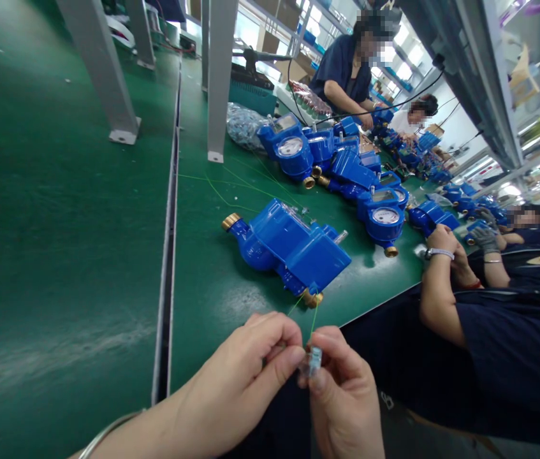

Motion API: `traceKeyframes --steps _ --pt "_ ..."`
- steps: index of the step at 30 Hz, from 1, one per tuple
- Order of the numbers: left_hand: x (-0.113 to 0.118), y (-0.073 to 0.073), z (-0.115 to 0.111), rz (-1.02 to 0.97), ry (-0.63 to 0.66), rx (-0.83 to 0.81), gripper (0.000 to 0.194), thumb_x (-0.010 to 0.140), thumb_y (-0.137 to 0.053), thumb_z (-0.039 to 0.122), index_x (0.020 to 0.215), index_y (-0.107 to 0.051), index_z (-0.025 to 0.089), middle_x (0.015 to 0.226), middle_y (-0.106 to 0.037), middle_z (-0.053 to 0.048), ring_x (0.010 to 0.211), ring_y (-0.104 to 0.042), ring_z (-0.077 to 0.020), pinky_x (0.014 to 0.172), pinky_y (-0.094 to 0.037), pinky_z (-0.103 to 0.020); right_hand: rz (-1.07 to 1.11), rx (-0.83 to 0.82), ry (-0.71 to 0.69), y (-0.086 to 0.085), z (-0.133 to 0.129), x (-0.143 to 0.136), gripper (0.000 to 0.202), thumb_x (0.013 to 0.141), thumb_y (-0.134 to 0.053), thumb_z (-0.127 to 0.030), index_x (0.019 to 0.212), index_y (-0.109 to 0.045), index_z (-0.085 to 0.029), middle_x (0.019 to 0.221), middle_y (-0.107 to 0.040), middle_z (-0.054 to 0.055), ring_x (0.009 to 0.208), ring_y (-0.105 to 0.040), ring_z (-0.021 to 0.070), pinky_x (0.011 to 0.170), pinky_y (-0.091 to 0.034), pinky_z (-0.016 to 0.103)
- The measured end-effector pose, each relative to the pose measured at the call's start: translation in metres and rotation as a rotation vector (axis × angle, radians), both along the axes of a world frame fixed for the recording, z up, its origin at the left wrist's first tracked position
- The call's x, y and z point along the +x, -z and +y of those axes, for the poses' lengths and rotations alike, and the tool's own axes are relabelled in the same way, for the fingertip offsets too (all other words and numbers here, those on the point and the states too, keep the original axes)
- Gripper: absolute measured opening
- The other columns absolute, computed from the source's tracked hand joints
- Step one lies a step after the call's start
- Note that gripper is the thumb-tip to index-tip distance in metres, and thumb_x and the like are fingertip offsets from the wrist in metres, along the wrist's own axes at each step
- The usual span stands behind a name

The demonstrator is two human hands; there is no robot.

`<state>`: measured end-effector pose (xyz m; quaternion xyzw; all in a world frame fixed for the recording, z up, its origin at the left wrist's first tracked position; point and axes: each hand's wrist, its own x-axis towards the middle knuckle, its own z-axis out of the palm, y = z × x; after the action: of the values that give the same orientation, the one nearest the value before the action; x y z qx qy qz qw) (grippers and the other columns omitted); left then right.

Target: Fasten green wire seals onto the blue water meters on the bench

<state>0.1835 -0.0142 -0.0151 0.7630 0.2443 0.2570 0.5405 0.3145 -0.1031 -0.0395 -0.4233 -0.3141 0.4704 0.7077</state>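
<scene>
A blue water meter (293, 245) with brass ends lies on the green table just beyond my hands. Thin green wire (315, 317) runs from its near brass end down to my fingers. My right hand (343, 382) pinches a small clear and pale-blue piece (315, 361) between thumb and fingertips. Close against it on the left, my left hand (270, 360) has thumb and index finger pressed together at the wire; its other fingers are curled. The exact grip of the left fingertips is too small to make out.
Several blue meters (384, 217) stand beyond on the right. Grey metal legs (217, 83) rise from the table, near a bag of small parts (245, 126). A gap (169, 255) splits the tabletop at left. A co-worker's arm (437, 287) reaches in at right.
</scene>
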Motion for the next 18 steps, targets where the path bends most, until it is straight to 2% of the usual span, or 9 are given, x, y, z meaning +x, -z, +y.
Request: traceKeyframes --steps 3,6,12,14,18 --pt "0.0 0.0 0.001 -0.01 0.017 -0.048 0.02 0.092 -0.041 0.028 0.077 -0.051 0.019 0.073 -0.054 0.003 0.072 -0.048 -0.0126 0.063 -0.036 -0.021 0.027 0.008 0.011 0.004 0.0 -0.002 0.025 0.074 -0.073 -0.022 0.098 -0.07 -0.028 0.087 -0.054 -0.003 0.077 -0.052 0.0075 0.072 -0.046 0.02" --pt "0.0 0.001 0.003 0.009 0.05 -0.069 0.019 0.092 -0.041 0.027 0.079 -0.052 0.019 0.076 -0.054 0.003 0.073 -0.049 -0.0122 0.065 -0.038 -0.021 0.176 -0.011 -0.024 0.006 0.002 -0.007 0.021 0.075 -0.073 -0.026 0.096 -0.07 -0.028 0.083 -0.056 -0.003 0.078 -0.054 0.0076 0.077 -0.046 0.021" --pt "0.0 0.005 0.003 0.003 0.03 -0.064 0.016 0.093 -0.042 0.022 0.08 -0.051 0.02 0.078 -0.052 0.004 0.074 -0.05 -0.0102 0.07 -0.039 -0.02 0.375 -0.12 -0.011 0.007 0.006 -0.014 0.026 0.065 -0.08 -0.034 0.087 -0.072 -0.024 0.09 -0.065 0.0 0.087 -0.061 0.0123 0.084 -0.048 0.024" --pt "0.0 0.005 0.002 -0.013 0.013 0.008 0.016 0.093 -0.042 0.019 0.08 -0.051 0.02 0.077 -0.051 0.004 0.076 -0.049 -0.0108 0.072 -0.038 -0.021 0.405 -0.12 -0.02 0.005 0.006 -0.014 0.026 0.065 -0.08 -0.034 0.087 -0.071 -0.023 0.091 -0.067 0.001 0.085 -0.062 0.0115 0.081 -0.049 0.022" --pt "0.001 0.006 0.001 -0.091 -0.005 0.093 0.02 0.093 -0.042 0.016 0.078 -0.054 0.02 0.081 -0.046 0.002 0.08 -0.048 -0.0114 0.074 -0.039 -0.021 0.468 -0.076 -0.058 0.003 0.005 -0.012 0.022 0.071 -0.077 -0.029 0.089 -0.07 -0.02 0.076 -0.064 -0.001 0.067 -0.057 0.0044 0.066 -0.047 0.014"
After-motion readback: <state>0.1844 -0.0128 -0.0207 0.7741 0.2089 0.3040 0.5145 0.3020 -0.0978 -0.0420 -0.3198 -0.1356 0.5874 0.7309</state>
